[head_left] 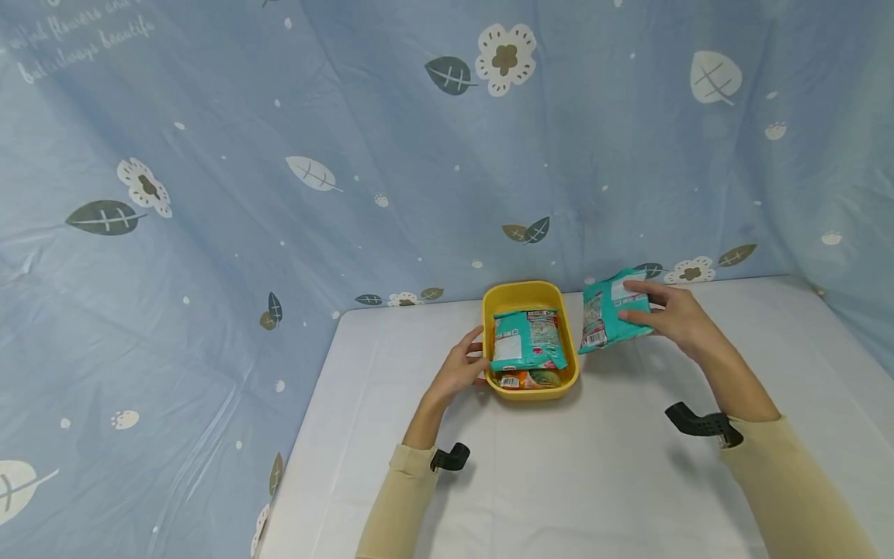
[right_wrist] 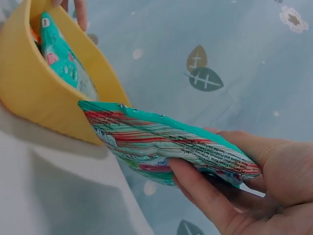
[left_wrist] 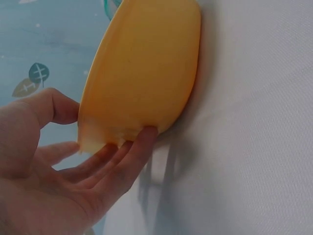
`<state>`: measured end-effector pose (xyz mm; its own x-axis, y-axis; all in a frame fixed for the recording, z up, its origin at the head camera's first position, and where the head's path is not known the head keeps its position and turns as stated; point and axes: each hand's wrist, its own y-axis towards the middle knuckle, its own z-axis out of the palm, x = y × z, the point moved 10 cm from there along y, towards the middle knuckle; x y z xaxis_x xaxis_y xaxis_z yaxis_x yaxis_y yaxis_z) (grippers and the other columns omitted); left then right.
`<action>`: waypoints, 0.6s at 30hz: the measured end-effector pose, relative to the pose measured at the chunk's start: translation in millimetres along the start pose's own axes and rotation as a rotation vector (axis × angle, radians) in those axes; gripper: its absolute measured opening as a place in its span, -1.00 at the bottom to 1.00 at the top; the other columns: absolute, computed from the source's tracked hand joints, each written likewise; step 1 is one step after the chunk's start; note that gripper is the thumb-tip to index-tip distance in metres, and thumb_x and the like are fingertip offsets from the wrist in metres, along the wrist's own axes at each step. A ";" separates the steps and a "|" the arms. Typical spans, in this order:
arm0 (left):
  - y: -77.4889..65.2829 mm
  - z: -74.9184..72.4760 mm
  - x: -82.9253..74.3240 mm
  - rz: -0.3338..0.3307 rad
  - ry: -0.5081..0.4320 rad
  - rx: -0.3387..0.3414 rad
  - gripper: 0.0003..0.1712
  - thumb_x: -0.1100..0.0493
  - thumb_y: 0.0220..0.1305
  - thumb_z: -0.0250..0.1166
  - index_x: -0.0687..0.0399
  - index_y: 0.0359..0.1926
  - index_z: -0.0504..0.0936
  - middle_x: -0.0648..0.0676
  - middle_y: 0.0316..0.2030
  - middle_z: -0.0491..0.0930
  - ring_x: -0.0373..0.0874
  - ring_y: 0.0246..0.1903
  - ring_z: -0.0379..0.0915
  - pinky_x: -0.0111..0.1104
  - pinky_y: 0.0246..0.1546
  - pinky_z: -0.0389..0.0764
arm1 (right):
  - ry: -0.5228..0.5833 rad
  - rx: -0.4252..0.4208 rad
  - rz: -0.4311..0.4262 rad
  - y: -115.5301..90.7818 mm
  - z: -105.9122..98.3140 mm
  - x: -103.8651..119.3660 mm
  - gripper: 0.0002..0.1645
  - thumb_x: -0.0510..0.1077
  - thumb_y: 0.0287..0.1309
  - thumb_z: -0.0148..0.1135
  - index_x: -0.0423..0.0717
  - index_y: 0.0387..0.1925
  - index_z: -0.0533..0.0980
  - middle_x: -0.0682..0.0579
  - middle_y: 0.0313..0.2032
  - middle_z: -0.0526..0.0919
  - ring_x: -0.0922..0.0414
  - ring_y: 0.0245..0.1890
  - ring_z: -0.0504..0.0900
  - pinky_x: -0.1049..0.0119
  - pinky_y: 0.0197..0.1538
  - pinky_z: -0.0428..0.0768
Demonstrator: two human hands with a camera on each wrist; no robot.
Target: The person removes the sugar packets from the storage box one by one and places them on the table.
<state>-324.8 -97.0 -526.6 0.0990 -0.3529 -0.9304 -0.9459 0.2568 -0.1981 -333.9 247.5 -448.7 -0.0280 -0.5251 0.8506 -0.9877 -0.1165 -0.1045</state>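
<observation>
A yellow plastic basket stands on the table. My left hand grips its left side, the thumb at the rim and the fingers against the outer wall. Inside lies a teal instant noodle packet, on top of an orange packet that is partly covered. To the right of the basket, my right hand pinches a second teal instant noodle packet between thumb and fingers. This packet is tilted and held above the table, with its left corner near the basket wall.
White cloth covers the table. A blue curtain with flowers and leaves hangs along the back and the left, close behind the basket. Black wrist mounts sit on both forearms.
</observation>
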 end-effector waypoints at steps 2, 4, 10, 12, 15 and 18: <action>0.0 0.1 0.5 -0.004 -0.001 -0.001 -0.18 0.27 0.29 0.15 -0.18 0.52 0.09 0.22 0.25 0.40 0.06 0.12 0.52 -0.26 -0.25 0.76 | 0.005 0.004 0.002 0.3 1.5 -3.6 -0.04 0.21 0.15 0.32 -0.07 0.46 0.21 -0.36 0.33 0.34 0.49 -0.31 0.55 0.37 -0.25 0.66; -0.1 0.1 0.5 -0.004 -0.002 -0.002 -0.18 0.27 0.29 0.15 -0.18 0.52 0.10 0.22 0.25 0.40 0.06 0.12 0.52 -0.25 -0.25 0.77 | 0.002 0.007 0.005 0.6 3.1 -6.9 -0.05 0.21 0.15 0.32 -0.07 0.46 0.22 -0.35 0.32 0.37 0.50 -0.31 0.55 0.38 -0.25 0.66; 0.3 0.4 2.4 0.000 -0.006 -0.004 -0.19 0.26 0.30 0.16 -0.20 0.52 0.11 0.23 0.26 0.40 0.07 0.13 0.52 -0.20 -0.22 0.77 | -0.005 0.012 0.019 0.3 7.8 -14.7 -0.05 0.20 0.16 0.32 -0.10 0.45 0.22 -0.36 0.30 0.39 0.47 -0.30 0.55 0.40 -0.25 0.64; 0.4 0.6 2.9 0.000 -0.007 -0.004 -0.19 0.26 0.30 0.16 -0.21 0.51 0.11 0.23 0.26 0.40 0.07 0.13 0.52 -0.18 -0.22 0.77 | -0.006 0.013 0.024 0.5 9.0 -17.1 -0.06 0.20 0.16 0.32 -0.10 0.45 0.22 -0.36 0.30 0.39 0.44 -0.30 0.56 0.39 -0.25 0.64; 0.1 0.2 2.4 0.000 -0.009 -0.005 -0.19 0.25 0.29 0.16 -0.20 0.51 0.11 0.23 0.26 0.40 0.08 0.13 0.52 -0.17 -0.22 0.77 | -0.009 0.011 0.029 1.4 10.4 -20.1 -0.06 0.20 0.15 0.32 -0.09 0.45 0.23 -0.37 0.31 0.38 0.42 -0.28 0.56 0.40 -0.25 0.63; -0.1 0.1 1.5 0.000 -0.015 -0.003 -0.19 0.26 0.29 0.16 -0.18 0.52 0.11 0.24 0.26 0.40 0.08 0.13 0.52 -0.17 -0.21 0.76 | -0.013 0.008 0.030 2.5 11.5 -21.9 -0.06 0.21 0.15 0.32 -0.08 0.45 0.24 -0.38 0.33 0.35 0.37 -0.25 0.57 0.39 -0.23 0.63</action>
<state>-324.5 -97.5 -528.0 0.1033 -0.3392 -0.9350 -0.9470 0.2540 -0.1968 -334.0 249.0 -473.6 -0.0559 -0.5394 0.8402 -0.9852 -0.1070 -0.1342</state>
